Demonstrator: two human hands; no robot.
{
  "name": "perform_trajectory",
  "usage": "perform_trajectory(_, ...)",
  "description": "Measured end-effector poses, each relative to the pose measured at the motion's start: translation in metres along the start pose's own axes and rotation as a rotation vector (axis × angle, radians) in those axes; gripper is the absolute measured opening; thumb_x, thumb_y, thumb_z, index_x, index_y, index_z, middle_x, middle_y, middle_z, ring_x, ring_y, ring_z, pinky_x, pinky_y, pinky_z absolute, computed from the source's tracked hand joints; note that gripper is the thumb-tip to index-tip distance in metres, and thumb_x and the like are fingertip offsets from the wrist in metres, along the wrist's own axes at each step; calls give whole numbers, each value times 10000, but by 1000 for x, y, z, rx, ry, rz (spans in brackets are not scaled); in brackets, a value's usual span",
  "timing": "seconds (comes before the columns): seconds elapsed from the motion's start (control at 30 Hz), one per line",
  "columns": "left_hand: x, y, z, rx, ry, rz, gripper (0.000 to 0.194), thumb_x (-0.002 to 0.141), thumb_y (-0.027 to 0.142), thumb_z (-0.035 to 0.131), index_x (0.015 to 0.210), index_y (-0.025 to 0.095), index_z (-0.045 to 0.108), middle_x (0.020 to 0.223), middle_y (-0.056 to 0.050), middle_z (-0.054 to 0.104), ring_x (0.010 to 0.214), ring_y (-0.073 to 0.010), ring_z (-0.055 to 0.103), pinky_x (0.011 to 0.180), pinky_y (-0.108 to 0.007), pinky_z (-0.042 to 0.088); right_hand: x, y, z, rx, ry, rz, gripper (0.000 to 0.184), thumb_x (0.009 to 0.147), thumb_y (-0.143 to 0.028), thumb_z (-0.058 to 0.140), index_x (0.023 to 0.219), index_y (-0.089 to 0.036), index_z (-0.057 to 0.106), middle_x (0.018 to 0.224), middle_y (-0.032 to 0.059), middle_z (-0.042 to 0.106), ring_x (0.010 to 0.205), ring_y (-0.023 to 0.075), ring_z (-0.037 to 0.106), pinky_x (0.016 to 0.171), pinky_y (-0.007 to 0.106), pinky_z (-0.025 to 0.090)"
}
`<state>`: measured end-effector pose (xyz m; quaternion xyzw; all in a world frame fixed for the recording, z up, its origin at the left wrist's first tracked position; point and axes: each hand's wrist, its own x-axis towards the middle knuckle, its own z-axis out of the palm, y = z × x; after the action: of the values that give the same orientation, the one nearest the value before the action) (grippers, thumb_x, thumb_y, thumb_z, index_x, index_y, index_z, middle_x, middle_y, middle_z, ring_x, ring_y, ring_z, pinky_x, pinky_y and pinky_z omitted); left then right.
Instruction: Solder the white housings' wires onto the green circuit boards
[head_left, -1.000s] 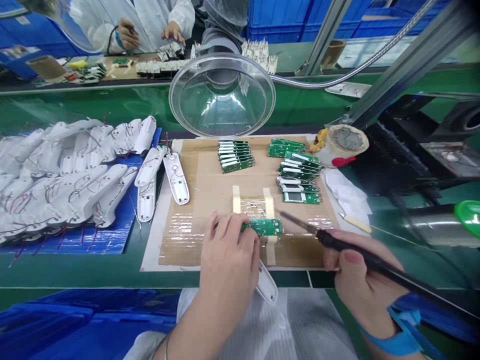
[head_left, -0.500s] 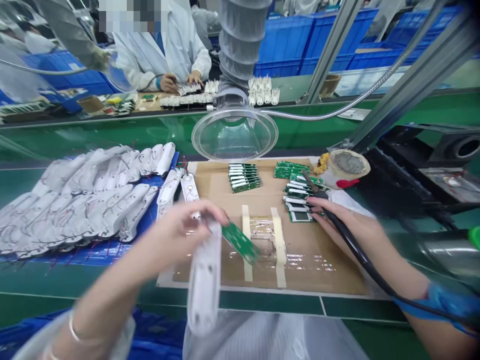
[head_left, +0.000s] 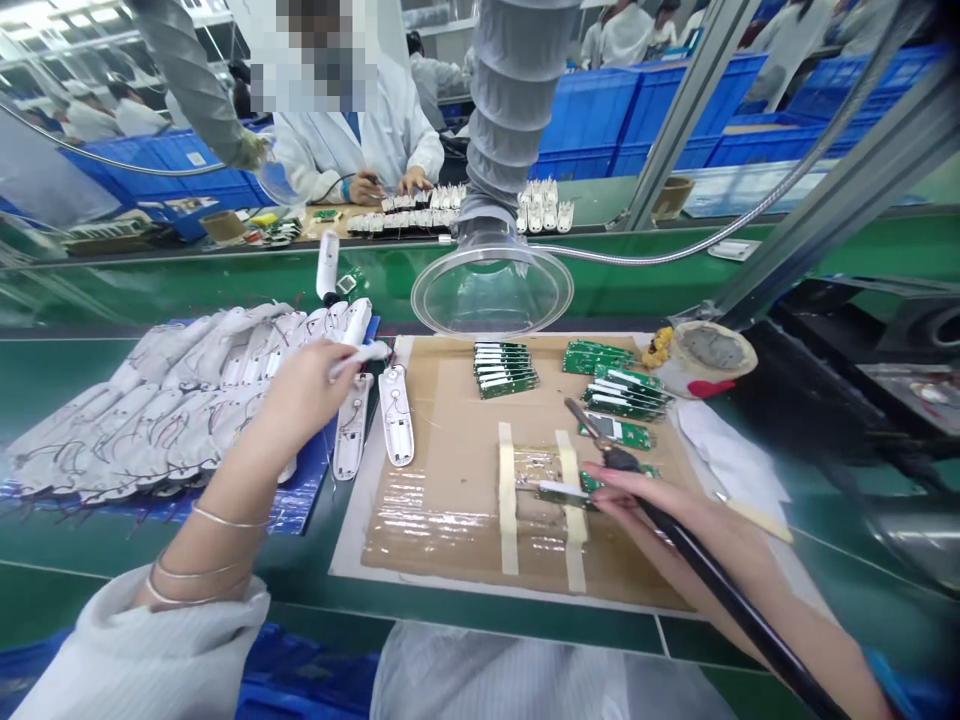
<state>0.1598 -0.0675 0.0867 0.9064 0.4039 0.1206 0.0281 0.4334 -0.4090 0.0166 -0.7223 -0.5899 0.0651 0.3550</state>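
Observation:
My left hand is closed on the end of a white plastic shell, over the near end of the pile. Just below that hand lie two more white shells with wires inside. In my right hand is a soldering iron, its tip pointing up and left. The same hand's fingertips pinch a green circuit board with a white strip, above the taped patch of the cardboard. Beside it lie loose boards and a stack of boards.
White shells pile up on blue sheeting at left. On the green belt rest one shell and a board. A fume hood hangs over the cardboard. A co-worker sits opposite.
My left hand has let go of its shell and board, moved up and left, and taken another shell. My right hand has pulled a board off the stack toward the taped patch.

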Motion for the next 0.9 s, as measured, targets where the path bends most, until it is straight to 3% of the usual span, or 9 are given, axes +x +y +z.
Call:
perform_trajectory(0.1,-27,8,-26,38,257,10,396,1013,374,417,1200,131,668,1113,-111,650,1124,-294,594,1019,-472,483,15,-26,-6,-6,-69,2,325,989,-358,504,1274,-334,659,1170,-19,744,996,173,747,868,238,626)
perform_trajectory(0.2,-79,36,-27,-17,438,208,285,983,246,541,1244,194,643,1155,-85,643,1096,-251,619,991,-418,517,26,-30,-4,-17,-58,49,347,975,-367,538,1303,-307,636,1177,-3,742,1004,187,746,874,257,633)
perform_trajectory(0.27,-120,63,-8,-141,382,391,329,947,121,580,1259,218,624,1167,-72,651,1118,-223,632,1012,-389,537,26,-26,4,1,-88,49,359,982,-363,524,1320,-290,621,1207,8,731,1029,196,740,884,273,636)
perform_trajectory(0.33,-158,90,18,-200,278,457,379,948,52,543,1298,185,599,1202,-90,656,1164,-209,621,1025,-359,549,22,-21,14,20,-113,22,370,989,-358,513,1344,-298,593,1269,7,704,1090,199,721,929,300,629)
perform_trajectory(0.43,-192,114,43,-308,187,467,370,984,179,551,1345,104,566,1240,-141,649,1219,-239,599,1001,-361,575,12,-18,27,37,-148,-22,485,954,-378,590,1427,-335,495,1377,-1,639,1200,204,672,1031,356,593)
perform_trajectory(0.53,-187,111,44,-523,78,253,354,1016,242,489,1361,188,548,1286,-113,631,1202,-206,610,982,-345,576,5,-18,33,41,-173,-82,569,925,-373,640,1461,-347,453,1409,4,616,1222,218,661,1046,378,589)
perform_trajectory(0.63,-154,101,39,-698,8,77,224,1022,208,458,1159,220,634,1141,-74,676,1080,-178,649,933,-332,567,6,-19,34,64,-181,-74,534,922,-340,646,1433,-337,491,1372,8,644,1192,220,679,1010,370,613)
perform_trajectory(0.77,-104,110,50,-863,-71,58,191,996,285,549,1118,195,665,1127,-78,698,1062,-191,655,964,-367,535,13,-28,29,103,-256,-11,489,914,-304,661,1388,-320,542,1276,4,702,1149,203,700,953,318,640)
perform_trajectory(0.9,-82,127,65,-1045,-167,52,162,977,305,596,1000,187,706,1030,-46,732,962,-158,675,915,-308,536,14,-40,28,157,-214,26,510,909,-328,669,1396,-339,518,1324,7,672,1191,204,679,1013,355,613)
